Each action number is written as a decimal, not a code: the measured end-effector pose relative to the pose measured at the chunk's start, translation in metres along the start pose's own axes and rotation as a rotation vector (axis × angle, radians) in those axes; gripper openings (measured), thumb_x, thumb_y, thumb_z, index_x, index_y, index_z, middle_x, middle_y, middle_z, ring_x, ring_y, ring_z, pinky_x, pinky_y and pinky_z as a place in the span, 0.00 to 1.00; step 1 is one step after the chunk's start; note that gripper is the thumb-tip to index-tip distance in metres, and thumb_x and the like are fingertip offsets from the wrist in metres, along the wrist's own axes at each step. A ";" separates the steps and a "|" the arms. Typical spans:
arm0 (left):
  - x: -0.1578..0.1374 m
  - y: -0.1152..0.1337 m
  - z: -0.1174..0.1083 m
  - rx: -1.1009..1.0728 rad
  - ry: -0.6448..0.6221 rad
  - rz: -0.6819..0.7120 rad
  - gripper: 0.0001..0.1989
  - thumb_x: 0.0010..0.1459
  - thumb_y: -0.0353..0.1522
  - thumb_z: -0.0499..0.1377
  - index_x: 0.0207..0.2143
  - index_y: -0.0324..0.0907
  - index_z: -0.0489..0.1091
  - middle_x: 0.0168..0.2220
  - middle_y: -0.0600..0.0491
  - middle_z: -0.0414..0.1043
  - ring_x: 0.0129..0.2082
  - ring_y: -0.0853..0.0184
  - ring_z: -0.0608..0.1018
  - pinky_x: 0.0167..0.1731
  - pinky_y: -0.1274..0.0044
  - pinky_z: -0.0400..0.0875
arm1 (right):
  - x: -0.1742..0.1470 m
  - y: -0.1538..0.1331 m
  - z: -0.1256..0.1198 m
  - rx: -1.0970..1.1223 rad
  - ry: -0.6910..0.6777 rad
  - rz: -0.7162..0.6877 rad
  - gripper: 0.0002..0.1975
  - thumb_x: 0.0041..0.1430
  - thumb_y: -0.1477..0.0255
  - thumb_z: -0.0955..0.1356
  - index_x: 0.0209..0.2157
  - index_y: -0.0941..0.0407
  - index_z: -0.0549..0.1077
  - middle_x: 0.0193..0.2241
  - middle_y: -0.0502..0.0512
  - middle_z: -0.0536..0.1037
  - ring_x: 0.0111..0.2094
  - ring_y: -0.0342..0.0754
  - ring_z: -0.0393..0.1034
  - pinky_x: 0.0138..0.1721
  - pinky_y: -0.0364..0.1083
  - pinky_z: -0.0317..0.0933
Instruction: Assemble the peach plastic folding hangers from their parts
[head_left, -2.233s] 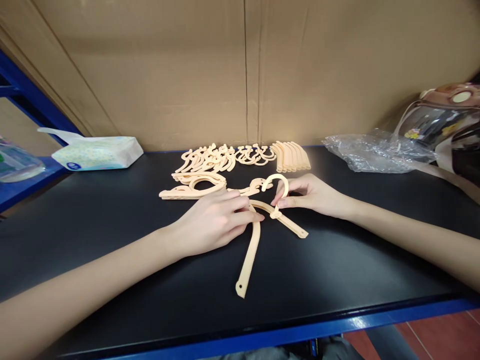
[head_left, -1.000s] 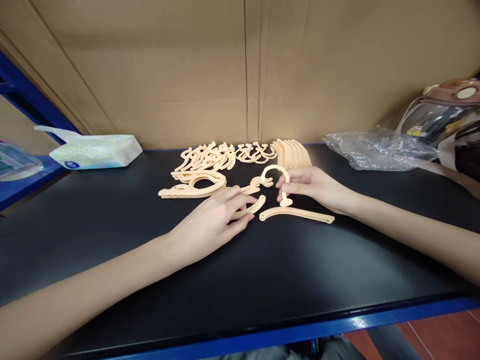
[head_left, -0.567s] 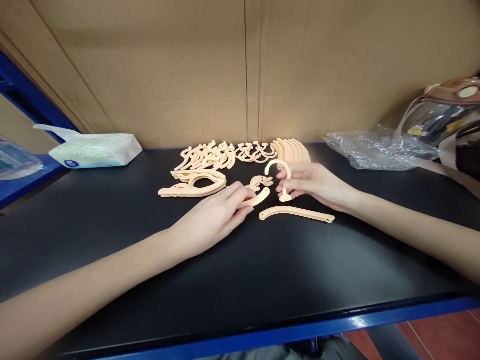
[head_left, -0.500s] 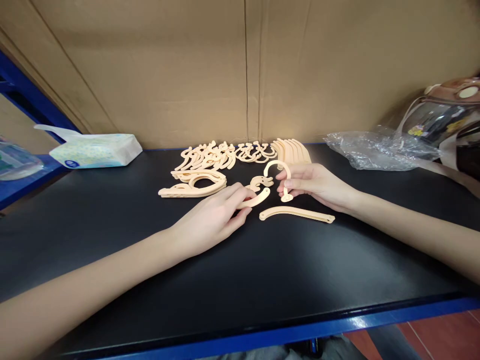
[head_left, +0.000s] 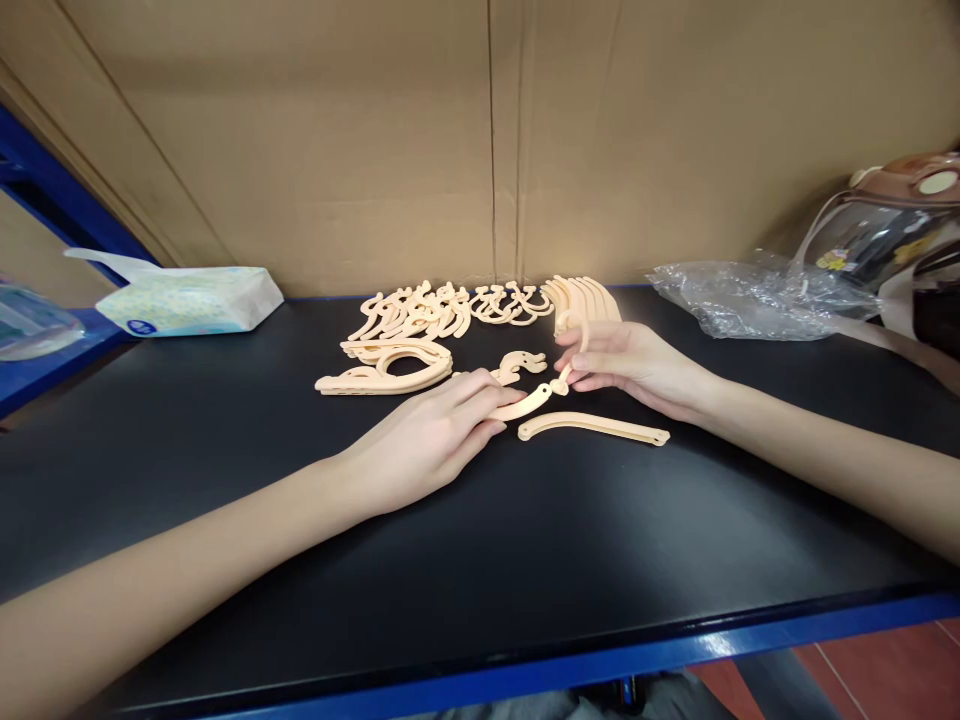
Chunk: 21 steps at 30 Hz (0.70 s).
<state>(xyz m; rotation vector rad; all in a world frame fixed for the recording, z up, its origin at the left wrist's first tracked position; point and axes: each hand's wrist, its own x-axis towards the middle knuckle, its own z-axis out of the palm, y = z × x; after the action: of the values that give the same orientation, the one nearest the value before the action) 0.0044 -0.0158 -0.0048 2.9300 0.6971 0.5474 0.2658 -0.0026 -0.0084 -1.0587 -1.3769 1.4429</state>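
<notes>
Mid-frame, left hand (head_left: 427,440) pinches one hanger arm (head_left: 525,404) against right hand's (head_left: 622,362) hook (head_left: 574,335); second arm (head_left: 592,428) lies unattached

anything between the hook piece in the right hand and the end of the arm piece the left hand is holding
Nothing visible. The hook piece in the right hand already meets the tip of the arm piece pinched by the left hand; the loose arm lies apart, nearer the person.

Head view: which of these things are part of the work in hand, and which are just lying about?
In hand:
- left hand on a curved arm piece
- right hand pinching the hook piece to that arm's end
- loose arm piece just in front
- rows of peach parts and finished stack

Lying about:
- tissue pack
- crumpled plastic bag
- helmet
</notes>
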 end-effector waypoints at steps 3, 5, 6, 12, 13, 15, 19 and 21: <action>0.000 0.000 0.000 -0.009 -0.008 0.006 0.17 0.68 0.30 0.46 0.57 0.40 0.61 0.49 0.47 0.68 0.46 0.65 0.72 0.48 0.73 0.68 | 0.000 -0.001 0.000 0.011 0.014 0.017 0.18 0.47 0.72 0.75 0.42 0.56 0.74 0.32 0.50 0.80 0.31 0.42 0.76 0.36 0.41 0.72; 0.000 0.000 0.000 -0.013 -0.007 0.009 0.17 0.68 0.30 0.46 0.56 0.41 0.61 0.48 0.47 0.68 0.46 0.65 0.72 0.48 0.73 0.68 | 0.000 -0.002 0.001 0.018 0.014 0.024 0.20 0.47 0.72 0.75 0.43 0.56 0.73 0.31 0.50 0.79 0.31 0.41 0.76 0.35 0.41 0.73; 0.000 0.000 0.000 -0.013 -0.003 0.010 0.16 0.68 0.30 0.46 0.56 0.41 0.62 0.48 0.47 0.68 0.46 0.65 0.72 0.47 0.73 0.68 | -0.001 -0.002 0.002 0.020 0.008 0.027 0.20 0.47 0.72 0.75 0.44 0.56 0.73 0.31 0.50 0.79 0.30 0.41 0.76 0.35 0.41 0.73; 0.000 -0.001 0.001 0.003 0.010 0.020 0.17 0.68 0.30 0.46 0.57 0.40 0.60 0.48 0.47 0.68 0.45 0.65 0.72 0.47 0.74 0.68 | -0.002 -0.004 0.004 0.023 -0.048 0.020 0.21 0.49 0.72 0.75 0.45 0.56 0.71 0.29 0.49 0.79 0.30 0.42 0.76 0.36 0.42 0.72; 0.001 0.000 0.001 0.003 0.016 0.025 0.17 0.68 0.30 0.47 0.57 0.40 0.60 0.48 0.47 0.68 0.46 0.65 0.72 0.47 0.74 0.68 | -0.002 -0.004 0.004 0.027 -0.052 0.016 0.21 0.49 0.72 0.74 0.45 0.56 0.71 0.29 0.49 0.80 0.30 0.42 0.76 0.36 0.42 0.72; 0.001 0.000 0.000 -0.002 0.027 0.031 0.16 0.68 0.30 0.47 0.57 0.41 0.60 0.48 0.48 0.68 0.46 0.65 0.72 0.47 0.74 0.68 | -0.002 -0.003 0.004 0.033 -0.063 0.012 0.21 0.49 0.72 0.74 0.46 0.56 0.71 0.29 0.49 0.79 0.30 0.41 0.75 0.35 0.42 0.71; 0.001 0.001 0.000 -0.008 0.029 0.022 0.16 0.68 0.30 0.46 0.57 0.42 0.60 0.48 0.47 0.68 0.45 0.65 0.73 0.46 0.73 0.69 | -0.002 -0.003 0.004 0.029 -0.081 0.015 0.21 0.49 0.71 0.74 0.46 0.56 0.71 0.29 0.48 0.79 0.26 0.39 0.72 0.33 0.42 0.69; 0.001 0.000 0.000 -0.004 0.029 0.017 0.16 0.68 0.30 0.46 0.56 0.42 0.60 0.48 0.47 0.67 0.45 0.65 0.73 0.46 0.73 0.69 | -0.002 -0.003 0.005 0.023 -0.081 0.013 0.21 0.49 0.71 0.74 0.46 0.56 0.72 0.29 0.48 0.79 0.25 0.38 0.71 0.32 0.42 0.69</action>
<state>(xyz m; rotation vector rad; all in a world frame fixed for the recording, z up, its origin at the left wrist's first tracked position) 0.0056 -0.0157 -0.0048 2.9324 0.6737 0.5938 0.2621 -0.0058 -0.0048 -1.0058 -1.4094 1.5224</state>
